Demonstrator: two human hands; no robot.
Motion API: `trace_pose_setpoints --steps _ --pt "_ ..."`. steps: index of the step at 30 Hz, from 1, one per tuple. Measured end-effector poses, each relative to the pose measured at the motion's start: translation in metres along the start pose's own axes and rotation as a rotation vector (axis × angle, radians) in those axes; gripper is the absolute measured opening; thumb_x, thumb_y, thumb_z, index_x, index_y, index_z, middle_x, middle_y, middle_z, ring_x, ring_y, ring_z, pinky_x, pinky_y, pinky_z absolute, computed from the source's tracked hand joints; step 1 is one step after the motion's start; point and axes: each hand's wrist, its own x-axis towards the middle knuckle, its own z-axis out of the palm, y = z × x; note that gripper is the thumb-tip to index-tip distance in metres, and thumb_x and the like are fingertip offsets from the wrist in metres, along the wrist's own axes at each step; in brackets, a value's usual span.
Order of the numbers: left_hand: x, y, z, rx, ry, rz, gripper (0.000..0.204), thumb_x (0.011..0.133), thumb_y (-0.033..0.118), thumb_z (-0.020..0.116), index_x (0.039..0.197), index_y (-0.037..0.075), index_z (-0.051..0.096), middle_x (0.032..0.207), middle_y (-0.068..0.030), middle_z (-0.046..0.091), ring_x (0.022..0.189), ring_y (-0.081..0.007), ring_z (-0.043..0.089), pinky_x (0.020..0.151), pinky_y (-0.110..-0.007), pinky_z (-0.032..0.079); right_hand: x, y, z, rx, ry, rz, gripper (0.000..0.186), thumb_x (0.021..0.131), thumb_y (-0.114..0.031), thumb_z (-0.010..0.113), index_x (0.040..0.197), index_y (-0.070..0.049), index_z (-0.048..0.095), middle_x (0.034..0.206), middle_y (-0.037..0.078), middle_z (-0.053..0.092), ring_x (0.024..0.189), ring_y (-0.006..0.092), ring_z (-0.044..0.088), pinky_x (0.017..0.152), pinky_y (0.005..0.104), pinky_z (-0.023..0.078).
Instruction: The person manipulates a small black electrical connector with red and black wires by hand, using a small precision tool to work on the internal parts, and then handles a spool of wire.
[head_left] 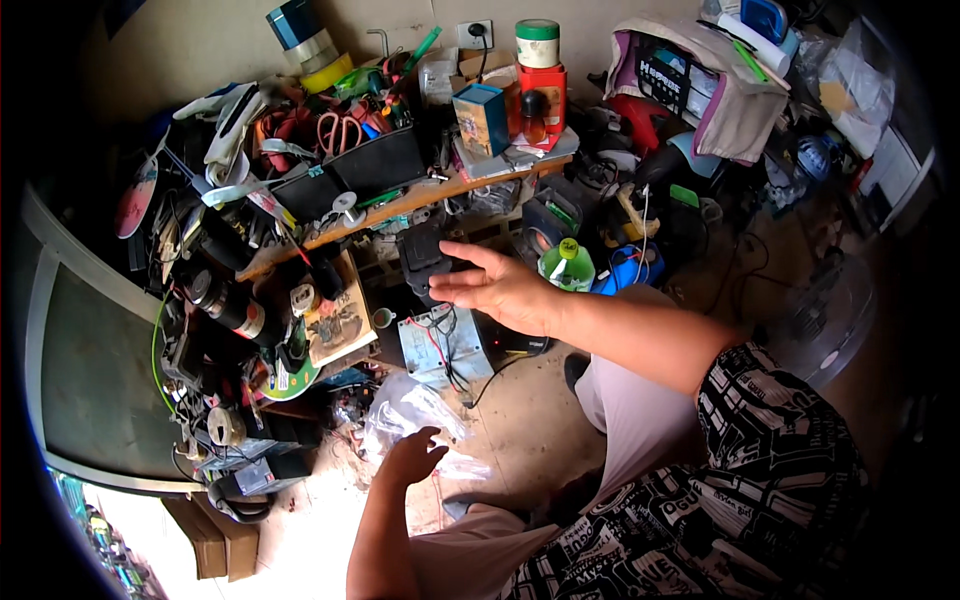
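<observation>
Just past the wired metal box (468,350), the black case (424,258) sits at the fingertips of the right hand (507,289), can't tell if gripped; left hand (412,460) wide, empty, near plastic bag (398,410); loose leads (437,350) could snag, toppling the case.

Item one: black object (425,258), compact and blocky, matte, kind unclear. Position: upper middle, just above a pale metal box (468,352) with red and black leads across its top. Pose: slightly tilted; underside and support hidden in shadow. Contact: extended fingertips of the right hand (490,290) at its right-hand side; whether gripped or merely touched cannot be told.

Item two: plastic bag (398,408), clear, thin, crumpled, with bright glare along its folds. Position: spread on the pale floor below the metal box. Contact: left hand (412,460) nearest, fingers loosely bent, touch uncertain. Contents: indistinct.
</observation>
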Motion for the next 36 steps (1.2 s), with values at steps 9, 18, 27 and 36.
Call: trace_pose_setpoints --steps 9,18,27,36 --pt "-0.001 -0.003 0.002 0.000 -0.004 -0.003 0.049 0.085 0.032 0.062 0.124 0.004 0.053 0.106 -0.0171 0.066 0.099 -0.0328 0.063 0.086 -0.037 0.049 0.001 0.006 -0.001 -0.074 0.035 0.023 0.075 0.077 0.016 0.057 0.143 -0.003 0.027 0.118 0.019 0.057 0.110 0.0263 0.059 0.096 0.0334 0.045" --pt "-0.025 0.032 -0.003 0.135 0.166 0.144 0.047 0.084 0.031 0.064 0.121 0.005 0.056 0.111 -0.0174 0.064 0.101 -0.0338 0.061 0.084 -0.040 0.049 -0.008 0.006 0.005 -0.328 0.017 0.142 0.064 0.079 0.010 0.052 0.139 -0.005 0.037 0.126 0.017 0.053 0.116 0.0242 0.055 0.095 0.0323 0.043" --pt "-0.042 0.057 -0.017 0.125 0.198 0.225 0.043 0.082 0.030 0.064 0.117 0.008 0.055 0.099 -0.0189 0.063 0.091 -0.0369 0.062 0.077 -0.044 0.050 -0.008 0.016 0.017 -0.388 0.017 0.307 0.027 0.096 -0.024 0.052 0.111 -0.004 0.059 0.098 0.003 0.064 0.082 0.0100 0.060 0.070 0.0237 0.048" --pt "-0.030 0.055 -0.030 0.089 0.145 0.209 0.043 0.083 0.032 0.063 0.118 0.008 0.055 0.098 -0.0186 0.064 0.092 -0.0358 0.062 0.080 -0.045 0.050 -0.002 0.015 0.020 -0.532 -0.104 0.376 0.033 0.095 -0.032 0.053 0.102 -0.001 0.063 0.092 0.003 0.065 0.084 0.0101 0.060 0.073 0.0234 0.048"
